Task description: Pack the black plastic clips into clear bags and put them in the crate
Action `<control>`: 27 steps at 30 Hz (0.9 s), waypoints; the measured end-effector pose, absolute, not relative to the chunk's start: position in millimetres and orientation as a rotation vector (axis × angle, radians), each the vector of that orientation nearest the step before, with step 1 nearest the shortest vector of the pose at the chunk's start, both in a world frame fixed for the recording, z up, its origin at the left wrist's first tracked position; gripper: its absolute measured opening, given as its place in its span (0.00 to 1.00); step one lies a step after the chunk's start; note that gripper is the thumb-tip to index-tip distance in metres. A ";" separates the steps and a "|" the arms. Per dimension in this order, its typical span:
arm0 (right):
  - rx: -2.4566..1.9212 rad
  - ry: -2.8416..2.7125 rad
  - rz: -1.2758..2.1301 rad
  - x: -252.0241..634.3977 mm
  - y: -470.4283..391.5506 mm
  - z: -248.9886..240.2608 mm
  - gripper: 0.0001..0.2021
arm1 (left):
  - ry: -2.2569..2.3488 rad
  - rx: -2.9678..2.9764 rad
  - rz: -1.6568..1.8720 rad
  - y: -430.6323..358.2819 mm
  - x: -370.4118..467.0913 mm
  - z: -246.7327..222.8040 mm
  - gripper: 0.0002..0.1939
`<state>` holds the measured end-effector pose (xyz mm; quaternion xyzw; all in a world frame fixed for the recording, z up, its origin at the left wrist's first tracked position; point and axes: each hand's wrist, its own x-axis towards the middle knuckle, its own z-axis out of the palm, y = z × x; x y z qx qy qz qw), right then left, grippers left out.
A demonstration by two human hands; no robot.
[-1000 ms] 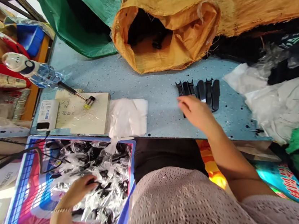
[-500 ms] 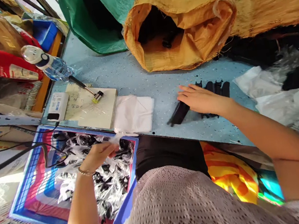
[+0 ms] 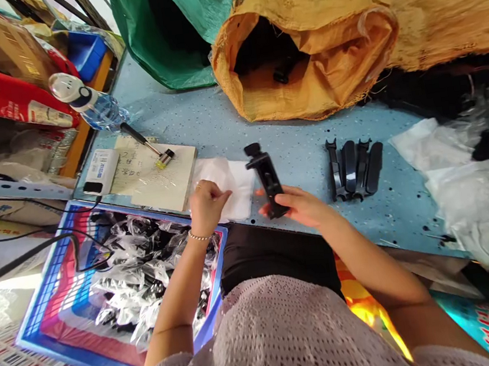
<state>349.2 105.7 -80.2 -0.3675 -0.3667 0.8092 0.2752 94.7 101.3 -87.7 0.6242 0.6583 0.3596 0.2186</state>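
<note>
Handwriting on cream paper pad (image 3: 164, 184), too small to read; green and dark print on orange woven sack (image 3: 441, 10), also illegible. Right hand (image 3: 303, 204): thumb and fingers closed on near end of slim black plastic clamp-like piece (image 3: 267, 177), at front edge of speckled blue table (image 3: 192, 118). Crosswise head points away from wearer; long axis leans left. Left hand (image 3: 208, 207): fingertips pinched over white plastic sheets (image 3: 241, 195); cannot tell if gripping any.
</note>
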 end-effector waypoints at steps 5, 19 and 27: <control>-0.947 -0.671 2.257 290.2 121.8 -100.3 0.24 | 1.653 1.372 1.011 105.2 102.0 -99.3 0.14; -0.902 -0.699 2.250 295.5 117.2 -82.5 0.22 | 1.483 1.082 1.118 103.1 97.9 -106.5 0.18; -1.173 -1.053 1.929 305.1 117.7 -106.9 0.22 | 1.711 1.482 1.253 92.2 63.3 -91.8 0.01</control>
